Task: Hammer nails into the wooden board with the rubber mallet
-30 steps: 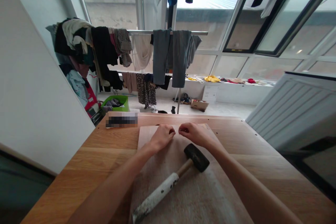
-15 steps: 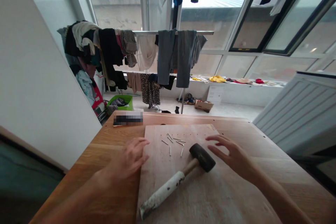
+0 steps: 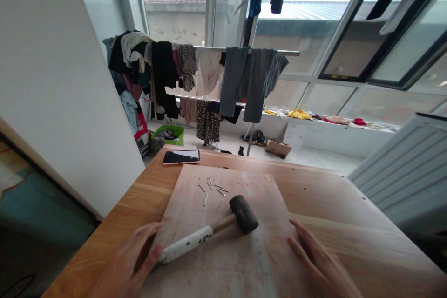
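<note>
A flat wooden board lies on the table, held between my two hands at its side edges. My left hand is at the left edge, thumb over the board beside the end of the mallet's handle. At the right edge is my right hand, fingers and thumb against the side. Across the board rests a mallet with a black head and a white-wrapped wooden handle, its head towards the right. Several loose nails lie scattered beyond it, near rows of small holes.
A phone lies at the far left of the wooden table. Past the table stand a drying rack full of clothes, a green basket and a cardboard box. A white ribbed panel stands on the right.
Both hands have come down and nearer to the board's side edges. The board, with mallet and nails on it, has shifted left and turned slightly. The view has also moved.
</note>
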Demonstrator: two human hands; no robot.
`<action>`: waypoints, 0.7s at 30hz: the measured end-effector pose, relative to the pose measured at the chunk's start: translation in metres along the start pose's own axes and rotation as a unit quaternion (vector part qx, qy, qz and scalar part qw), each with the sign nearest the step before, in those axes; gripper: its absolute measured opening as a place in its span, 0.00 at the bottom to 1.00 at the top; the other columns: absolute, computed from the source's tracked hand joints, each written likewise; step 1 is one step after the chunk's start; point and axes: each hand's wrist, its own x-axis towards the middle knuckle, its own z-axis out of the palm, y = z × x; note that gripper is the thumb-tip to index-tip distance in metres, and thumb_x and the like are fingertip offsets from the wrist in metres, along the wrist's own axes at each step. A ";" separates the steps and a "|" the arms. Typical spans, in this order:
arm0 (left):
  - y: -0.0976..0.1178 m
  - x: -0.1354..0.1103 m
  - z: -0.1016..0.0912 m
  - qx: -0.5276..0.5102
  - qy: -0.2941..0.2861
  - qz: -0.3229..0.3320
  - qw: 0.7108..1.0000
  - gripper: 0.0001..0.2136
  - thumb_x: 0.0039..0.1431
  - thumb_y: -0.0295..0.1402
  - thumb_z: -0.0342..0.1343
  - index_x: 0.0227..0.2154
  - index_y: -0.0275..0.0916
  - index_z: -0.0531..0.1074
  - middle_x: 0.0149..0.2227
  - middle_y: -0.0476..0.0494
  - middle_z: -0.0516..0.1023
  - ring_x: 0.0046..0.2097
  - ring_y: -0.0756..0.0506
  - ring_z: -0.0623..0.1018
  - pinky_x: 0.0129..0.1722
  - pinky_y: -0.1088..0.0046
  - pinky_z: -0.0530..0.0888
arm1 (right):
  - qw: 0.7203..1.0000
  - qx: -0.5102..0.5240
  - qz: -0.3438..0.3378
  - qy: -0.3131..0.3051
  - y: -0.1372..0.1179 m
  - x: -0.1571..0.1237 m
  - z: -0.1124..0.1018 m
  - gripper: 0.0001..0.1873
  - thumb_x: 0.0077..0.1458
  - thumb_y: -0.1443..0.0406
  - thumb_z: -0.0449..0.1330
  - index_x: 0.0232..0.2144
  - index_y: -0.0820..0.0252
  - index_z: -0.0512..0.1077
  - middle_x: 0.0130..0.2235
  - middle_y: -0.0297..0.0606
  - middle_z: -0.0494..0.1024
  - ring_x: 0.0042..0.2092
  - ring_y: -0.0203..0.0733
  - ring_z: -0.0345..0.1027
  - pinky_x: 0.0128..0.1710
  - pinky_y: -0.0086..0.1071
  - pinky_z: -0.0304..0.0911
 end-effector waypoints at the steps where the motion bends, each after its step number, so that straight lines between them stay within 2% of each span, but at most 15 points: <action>1: -0.008 0.001 -0.009 0.005 0.000 -0.022 1.000 0.18 0.66 0.49 0.51 0.49 0.46 0.77 0.50 0.47 0.83 0.51 0.41 0.83 0.53 0.67 0.79 | 1.000 0.007 -0.016 -0.012 -0.009 -0.003 0.007 0.36 0.62 0.44 0.49 0.64 0.56 0.68 0.65 0.42 0.69 0.66 0.55 0.62 0.66 0.49 0.58; 5: -0.039 0.006 -0.038 0.025 0.006 -0.077 0.997 0.22 0.64 0.52 0.49 0.48 0.45 0.77 0.51 0.46 0.83 0.53 0.39 0.82 0.56 0.61 0.77 | 0.997 0.018 -0.057 -0.057 -0.038 -0.006 0.035 0.38 0.63 0.45 0.49 0.65 0.61 0.66 0.68 0.45 0.64 0.69 0.54 0.56 0.68 0.49 0.54; 9: -0.060 0.007 -0.051 0.029 0.010 -0.115 0.993 0.25 0.61 0.56 0.49 0.47 0.43 0.77 0.51 0.43 0.82 0.53 0.37 0.82 0.56 0.59 0.77 | 0.994 0.009 -0.078 -0.072 -0.059 -0.001 0.054 0.36 0.63 0.46 0.51 0.66 0.59 0.64 0.69 0.46 0.62 0.70 0.55 0.53 0.69 0.51 0.52; 15: -0.084 0.005 -0.061 0.048 0.021 -0.156 0.986 0.26 0.59 0.58 0.47 0.45 0.44 0.77 0.47 0.44 0.84 0.49 0.37 0.84 0.53 0.59 0.79 | 0.985 -0.020 -0.127 -0.116 -0.086 -0.008 0.064 0.37 0.65 0.47 0.51 0.68 0.60 0.62 0.71 0.48 0.56 0.71 0.57 0.48 0.69 0.55 0.50; 18: -0.091 0.006 -0.067 0.072 0.037 -0.148 0.986 0.25 0.58 0.57 0.48 0.43 0.43 0.77 0.45 0.43 0.85 0.47 0.36 0.84 0.52 0.57 0.79 | 0.978 -0.029 -0.165 -0.123 -0.092 -0.011 0.068 0.36 0.64 0.48 0.53 0.68 0.58 0.63 0.71 0.47 0.56 0.71 0.60 0.46 0.68 0.58 0.50; 21: -0.087 0.007 -0.070 0.088 0.047 -0.121 0.988 0.25 0.58 0.57 0.49 0.42 0.43 0.78 0.46 0.42 0.84 0.48 0.36 0.84 0.55 0.56 0.78 | 0.977 -0.029 -0.175 -0.119 -0.090 -0.011 0.067 0.34 0.65 0.49 0.53 0.67 0.57 0.63 0.70 0.47 0.58 0.71 0.59 0.49 0.68 0.56 0.53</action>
